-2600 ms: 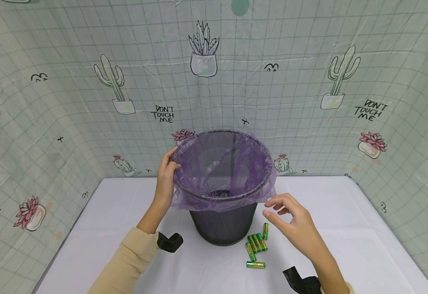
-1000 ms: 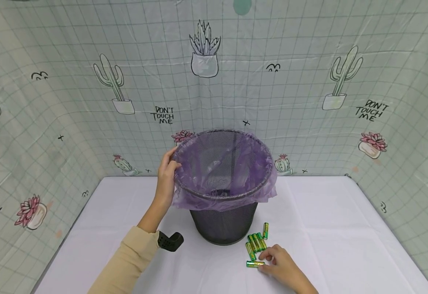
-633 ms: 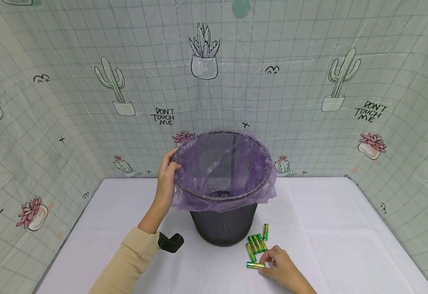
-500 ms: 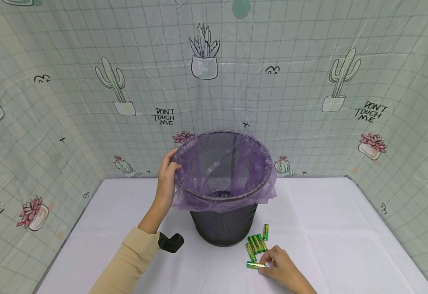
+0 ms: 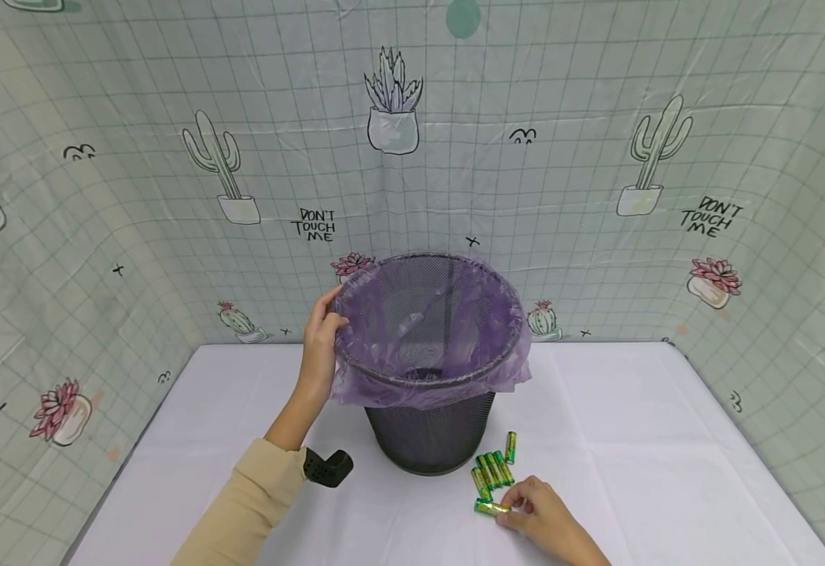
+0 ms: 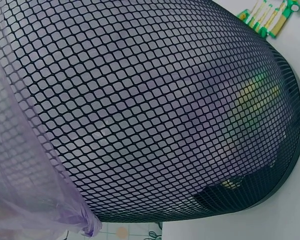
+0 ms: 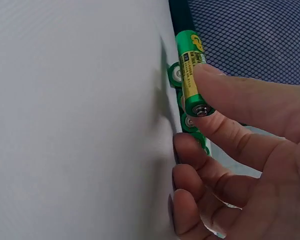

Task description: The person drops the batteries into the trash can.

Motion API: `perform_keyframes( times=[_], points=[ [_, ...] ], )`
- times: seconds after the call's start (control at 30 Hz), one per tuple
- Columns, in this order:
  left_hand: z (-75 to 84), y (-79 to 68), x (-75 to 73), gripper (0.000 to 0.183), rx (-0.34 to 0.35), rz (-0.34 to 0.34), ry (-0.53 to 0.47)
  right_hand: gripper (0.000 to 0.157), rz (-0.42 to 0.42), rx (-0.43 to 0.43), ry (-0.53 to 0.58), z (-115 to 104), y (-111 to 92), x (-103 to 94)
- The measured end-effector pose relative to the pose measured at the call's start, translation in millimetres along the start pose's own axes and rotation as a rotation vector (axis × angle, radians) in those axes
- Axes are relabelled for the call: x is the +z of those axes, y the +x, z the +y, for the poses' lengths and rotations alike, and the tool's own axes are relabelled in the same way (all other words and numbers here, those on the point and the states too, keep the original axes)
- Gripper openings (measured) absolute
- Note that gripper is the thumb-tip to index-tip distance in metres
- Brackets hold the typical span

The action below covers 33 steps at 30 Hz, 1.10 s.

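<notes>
A black mesh waste bin [image 5: 429, 440] stands upright on the white table, lined with a thin purple bag [image 5: 412, 393] folded over its rim. My left hand [image 5: 320, 350] holds the bin's left rim, thumb at the inner edge and fingers outside. In front of the bin, my right hand [image 5: 546, 523] pinches a green and yellow battery [image 7: 189, 75] between thumb and index finger, tilted close above the table. Several more batteries [image 5: 491, 469] lie beside the bin's right base. Through the mesh, the left wrist view shows blurred green and yellow shapes [image 6: 255, 95] low in the bin.
A white cloth covers the table [image 5: 617, 440]. Behind and beside it hangs a pale green grid curtain [image 5: 440, 181] printed with cacti. A black wrist mount [image 5: 329, 468] sits at my left cuff.
My right hand came down from beside the bin's rim to the nearest battery, took it between thumb and index finger, and has tilted it slightly. My left hand stays at the rim.
</notes>
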<state>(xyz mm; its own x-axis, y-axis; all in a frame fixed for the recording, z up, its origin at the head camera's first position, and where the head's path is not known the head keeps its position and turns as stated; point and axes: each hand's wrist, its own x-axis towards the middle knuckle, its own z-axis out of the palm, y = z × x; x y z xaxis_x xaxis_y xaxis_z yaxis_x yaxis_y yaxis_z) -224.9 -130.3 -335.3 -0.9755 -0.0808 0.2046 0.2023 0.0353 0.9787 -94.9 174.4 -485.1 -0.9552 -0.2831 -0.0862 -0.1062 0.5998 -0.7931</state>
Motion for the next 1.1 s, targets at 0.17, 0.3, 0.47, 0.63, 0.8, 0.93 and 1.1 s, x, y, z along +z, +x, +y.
perform_keyframes(
  times=[0.17, 0.3, 0.47, 0.63, 0.8, 0.93, 1.1],
  points=[
    [0.6, 0.0, 0.9, 0.055, 0.000, 0.001, 0.000, 0.014, 0.021, -0.057, 0.022, -3, -2, -4.2],
    [1.1, -0.2, 1.2, 0.055, 0.000, 0.000, -0.001, 0.016, 0.044, -0.013, 0.040, -13, -3, -10.8],
    [0.7, -0.2, 0.5, 0.054, -0.001, 0.000, 0.000, 0.018, 0.095, 0.036, 0.039, -31, -3, -20.9],
    [0.4, -0.3, -0.5, 0.054, -0.008, 0.002, 0.010, 0.013, 0.178, 0.009, 0.029, -49, -5, -31.8],
    [0.0, 0.1, -0.6, 0.054, -0.010, 0.007, 0.013, 0.008, 0.241, -0.055, 0.009, -66, -7, -43.6],
    [-0.4, 0.4, -0.4, 0.054, -0.006, 0.002, 0.007, 0.007, 0.291, -0.151, -0.022, -77, -9, -52.7],
    [-0.3, 0.0, 0.0, 0.054, -0.003, 0.003, -0.002, 0.012, 0.365, -0.291, -0.066, -91, -10, -65.2]
  ],
)
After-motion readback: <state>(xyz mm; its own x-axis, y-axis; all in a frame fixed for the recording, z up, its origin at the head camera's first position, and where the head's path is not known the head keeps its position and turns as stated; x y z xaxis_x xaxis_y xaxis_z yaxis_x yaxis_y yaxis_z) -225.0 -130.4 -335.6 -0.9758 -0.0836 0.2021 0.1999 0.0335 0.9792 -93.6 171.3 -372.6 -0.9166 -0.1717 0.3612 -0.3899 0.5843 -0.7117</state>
